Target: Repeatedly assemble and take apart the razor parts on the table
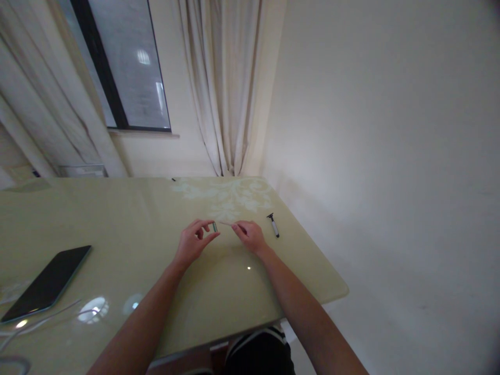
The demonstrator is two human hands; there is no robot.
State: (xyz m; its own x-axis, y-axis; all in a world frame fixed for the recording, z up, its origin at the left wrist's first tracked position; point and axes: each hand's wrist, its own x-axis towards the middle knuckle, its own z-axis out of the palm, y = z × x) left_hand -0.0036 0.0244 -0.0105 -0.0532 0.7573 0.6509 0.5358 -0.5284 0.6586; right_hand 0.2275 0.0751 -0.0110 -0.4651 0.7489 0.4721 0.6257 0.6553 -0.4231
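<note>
Over the middle of the glossy pale green table (117, 219), my left hand (194, 242) pinches a small dark green object (214, 226) between thumb and fingers. My right hand (250, 235) is closed on a thin pale stick (227, 223) whose tip points left toward the small object, a short gap away. Both hands hover close together just above the tabletop. A razor (274, 225) with a dark head and white handle lies on the table just right of my right hand.
A dark phone (47, 284) lies face up near the table's left front, with a white cable (42, 320) beside it. Curtains (226, 83) and a window (125, 62) stand behind the table. A plain wall runs along the right edge.
</note>
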